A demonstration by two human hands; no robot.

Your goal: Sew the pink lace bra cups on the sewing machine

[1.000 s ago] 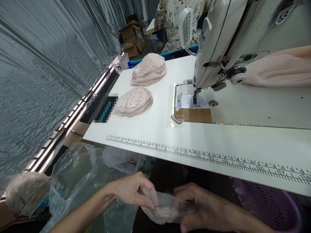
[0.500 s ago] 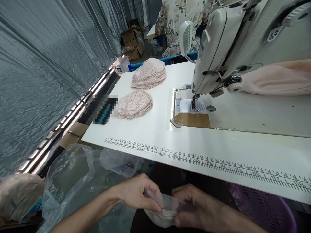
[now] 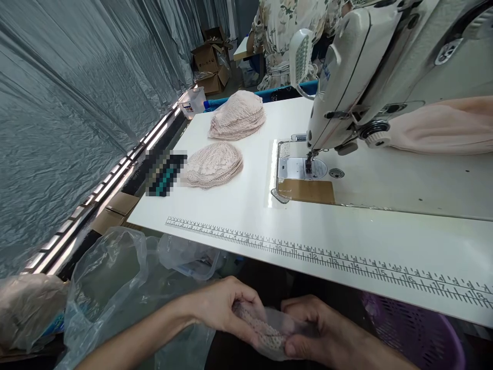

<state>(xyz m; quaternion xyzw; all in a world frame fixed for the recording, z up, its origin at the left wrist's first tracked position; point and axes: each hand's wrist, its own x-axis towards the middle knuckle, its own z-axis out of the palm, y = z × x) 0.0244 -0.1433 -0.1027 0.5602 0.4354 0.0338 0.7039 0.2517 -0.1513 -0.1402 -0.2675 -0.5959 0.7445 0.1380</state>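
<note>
Fingers (image 3: 252, 336) of both hands pinch lace piece (image 3: 265, 334).

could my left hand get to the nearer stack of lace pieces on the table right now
Probably not right away. The left hand is pinching the lace piece with the right hand, below the table edge. The path to the nearer lace stack looks open.

We note a white desk (image 3: 239, 205) with a printed ruler strip (image 3: 327, 257), a sewing machine (image 3: 370, 67) at right, two stacks of pale lace pieces (image 3: 213, 164) (image 3: 236, 115) at left, clear plastic bags (image 3: 111, 272) below the edge, and a purple basket (image 3: 419, 329) underneath.
</note>
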